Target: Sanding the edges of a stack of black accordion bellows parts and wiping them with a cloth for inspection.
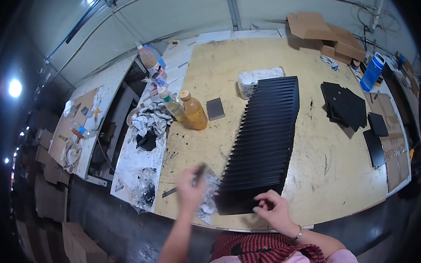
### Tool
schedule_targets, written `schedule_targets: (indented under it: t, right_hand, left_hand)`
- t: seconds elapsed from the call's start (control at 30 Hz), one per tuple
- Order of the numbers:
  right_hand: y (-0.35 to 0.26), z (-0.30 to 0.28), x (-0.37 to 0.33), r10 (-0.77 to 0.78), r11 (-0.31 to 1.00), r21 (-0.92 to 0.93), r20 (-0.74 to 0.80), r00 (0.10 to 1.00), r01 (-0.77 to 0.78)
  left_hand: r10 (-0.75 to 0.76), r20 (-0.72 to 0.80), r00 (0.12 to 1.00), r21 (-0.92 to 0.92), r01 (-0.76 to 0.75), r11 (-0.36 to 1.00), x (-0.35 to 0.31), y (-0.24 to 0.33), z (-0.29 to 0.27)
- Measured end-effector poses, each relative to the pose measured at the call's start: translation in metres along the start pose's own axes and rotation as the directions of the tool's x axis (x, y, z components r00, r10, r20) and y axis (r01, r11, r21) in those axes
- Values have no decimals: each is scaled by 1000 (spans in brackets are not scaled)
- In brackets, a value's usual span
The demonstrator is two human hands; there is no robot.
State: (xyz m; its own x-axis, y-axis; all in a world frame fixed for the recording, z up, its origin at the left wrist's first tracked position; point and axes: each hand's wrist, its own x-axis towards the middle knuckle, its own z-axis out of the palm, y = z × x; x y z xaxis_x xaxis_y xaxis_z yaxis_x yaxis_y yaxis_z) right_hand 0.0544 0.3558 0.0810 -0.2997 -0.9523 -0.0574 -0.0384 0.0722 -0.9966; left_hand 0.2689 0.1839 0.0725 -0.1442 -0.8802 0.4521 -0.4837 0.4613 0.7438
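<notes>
A long row of overlapping black flat panels lies fanned across the table, each one showing a narrow edge. At its near end, the front panel shows its broad face. My left hand, smeared by motion, is closed on a small dark block just left of that panel. Beneath and beside this hand lie a crumpled clear plastic wrap and a thin black strip. My right hand is over the front panel's near right corner, its fingers bent, with a gap between thumb and forefinger and nothing seen between them.
A white wrapped block stands at the row's far end. Bottles, a grey pad and crumpled rags are at left. To the right lie loose black plates, a blue bottle and cardboard.
</notes>
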Motion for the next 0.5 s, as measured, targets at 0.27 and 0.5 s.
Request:
schedule_targets:
  t: [0.27, 0.5]
  right_hand:
    - [-17, 138, 36, -410, 337, -559, 637, 653, 757]
    - [20, 212, 94, -31, 383, -636, 716, 698, 670]
  left_hand:
    - [-18, 147, 989, 607, -76, 791, 53, -169, -63]
    - [20, 92, 996, 226, -40, 973, 14, -125, -53]
